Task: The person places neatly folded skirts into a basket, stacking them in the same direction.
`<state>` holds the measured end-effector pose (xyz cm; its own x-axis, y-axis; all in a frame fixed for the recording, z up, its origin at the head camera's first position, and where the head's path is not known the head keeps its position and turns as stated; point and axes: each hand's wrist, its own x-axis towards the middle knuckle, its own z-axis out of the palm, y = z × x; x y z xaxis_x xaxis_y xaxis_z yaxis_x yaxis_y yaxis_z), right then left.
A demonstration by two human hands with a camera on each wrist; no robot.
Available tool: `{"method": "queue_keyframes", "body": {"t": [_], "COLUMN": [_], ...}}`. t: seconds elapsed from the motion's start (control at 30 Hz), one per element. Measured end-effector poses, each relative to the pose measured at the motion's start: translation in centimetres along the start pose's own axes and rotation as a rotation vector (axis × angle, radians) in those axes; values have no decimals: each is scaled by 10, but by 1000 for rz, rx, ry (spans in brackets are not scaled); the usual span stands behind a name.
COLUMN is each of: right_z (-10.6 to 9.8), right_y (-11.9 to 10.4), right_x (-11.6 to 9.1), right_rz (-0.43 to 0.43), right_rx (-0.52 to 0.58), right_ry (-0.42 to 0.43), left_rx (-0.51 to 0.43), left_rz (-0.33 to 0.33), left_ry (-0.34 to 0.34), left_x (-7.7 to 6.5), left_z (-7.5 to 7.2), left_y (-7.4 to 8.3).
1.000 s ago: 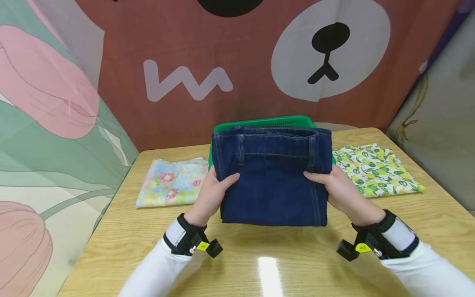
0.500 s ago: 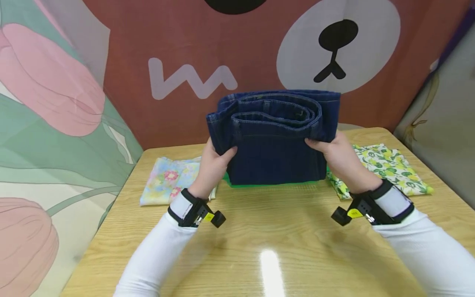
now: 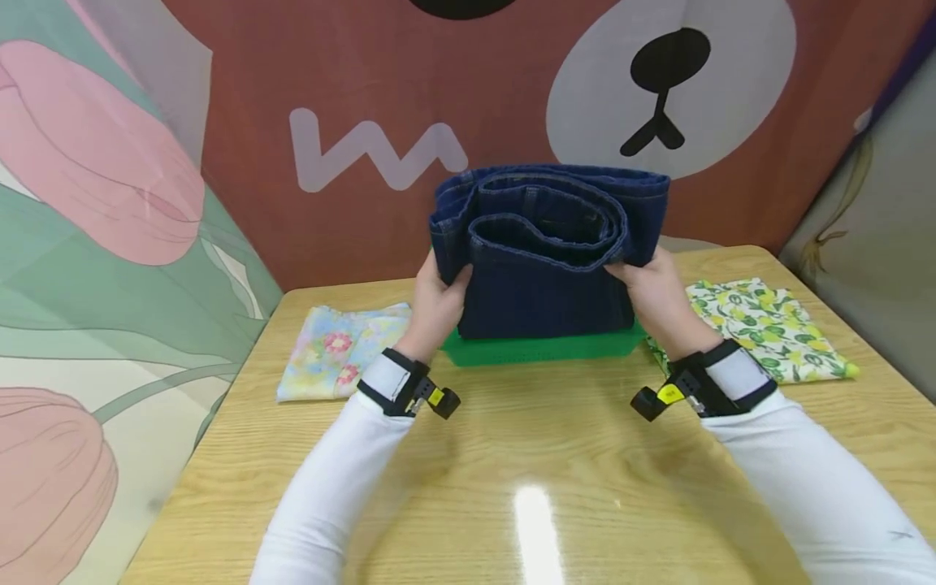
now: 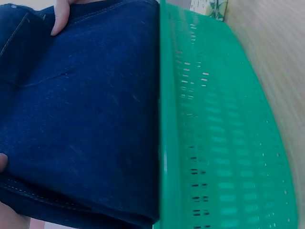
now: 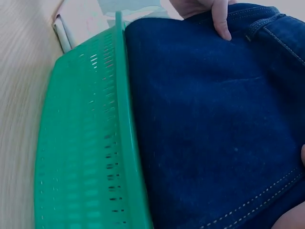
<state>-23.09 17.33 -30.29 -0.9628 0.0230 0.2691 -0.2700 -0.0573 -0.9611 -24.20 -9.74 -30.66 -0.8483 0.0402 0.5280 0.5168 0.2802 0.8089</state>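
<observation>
Dark blue folded jeans (image 3: 548,292) are held upright between both hands, with the waistband loops facing up. My left hand (image 3: 439,307) grips their left edge, thumb on the near face. On the right edge my right hand (image 3: 658,301) grips in the same way, its thumb near the waistband. Behind and below the jeans stands a green plastic basket (image 3: 541,349), mostly hidden in the head view. In the left wrist view the lower edge of the jeans (image 4: 95,114) lies right at the rim of the basket (image 4: 224,143); whether it is inside cannot be told.
A folded pastel floral cloth (image 3: 340,345) lies left of the basket on the wooden table (image 3: 468,487). To its right is a folded lemon-print cloth (image 3: 768,333). A printed bear curtain (image 3: 366,236) hangs just behind the table.
Both hands have carried the jeans forward and up, away from the body, to the basket. The jeans have tilted so their waistband openings show, and the basket's front wall has come into view below.
</observation>
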Motion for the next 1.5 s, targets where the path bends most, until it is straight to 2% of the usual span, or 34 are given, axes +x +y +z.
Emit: {"method": "queue_keyframes", "body": {"t": [0.1, 0.2, 0.37, 0.47, 0.7, 0.97, 1.2, 1.5], "right_z": [6, 8, 5, 5, 12, 13, 11, 13], "right_y": [8, 18, 33, 42, 55, 62, 63, 65], "right_x": [3, 6, 13, 19, 30, 39, 45, 51], "right_rz": [-34, 8, 136, 183, 196, 200, 328, 393], "right_rx": [105, 118, -19, -92, -217, -317, -381, -417], "right_ry": [27, 42, 19, -29, -90, -153, -172, -181], "left_rx": [0, 51, 127, 143, 161, 172, 163, 78], "left_rz": [-6, -33, -118, -155, -201, -269, -350, -529], "left_ry": [6, -22, -97, -114, -114, -169, -232, -253], "left_x": [4, 5, 6, 8, 9, 12, 18, 22], "left_z": [0, -1, 2, 4, 7, 10, 13, 16], "left_y": [-1, -7, -26, -37, -53, -58, -61, -62]}}
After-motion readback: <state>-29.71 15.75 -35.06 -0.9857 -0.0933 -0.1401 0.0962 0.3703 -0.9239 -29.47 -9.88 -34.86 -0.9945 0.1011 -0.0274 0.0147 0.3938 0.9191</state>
